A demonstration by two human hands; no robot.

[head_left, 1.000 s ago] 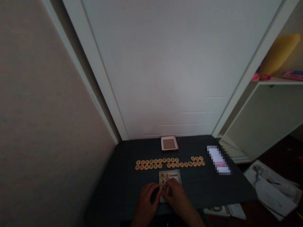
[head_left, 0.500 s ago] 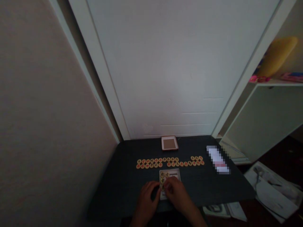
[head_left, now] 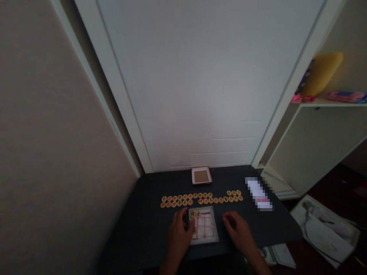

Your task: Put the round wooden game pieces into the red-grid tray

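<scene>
A small shallow box (head_left: 210,240) with a red grid inside lies on the dark table (head_left: 143,229) in front of me. Several round wooden game pieces (head_left: 195,214) sit in its far left corner. My left hand (head_left: 179,235) rests against the box's left side, fingers curled on its edge. My right hand (head_left: 239,231) lies just right of the box, fingers loosely bent and apart, holding nothing I can see. Beyond the box, two rows of round pieces (head_left: 200,198) with red and black marks stretch across the table.
A second square box part (head_left: 201,176) with a brown inside lies at the table's far edge by the white door (head_left: 206,84). A blurred white card (head_left: 259,193) lies at the right. A shelf unit (head_left: 321,130) stands right, papers (head_left: 323,225) lie on the floor.
My right hand has moved off the box to its right, uncovering the red grid. My left hand stayed at the box's left edge. The view shifted slightly.
</scene>
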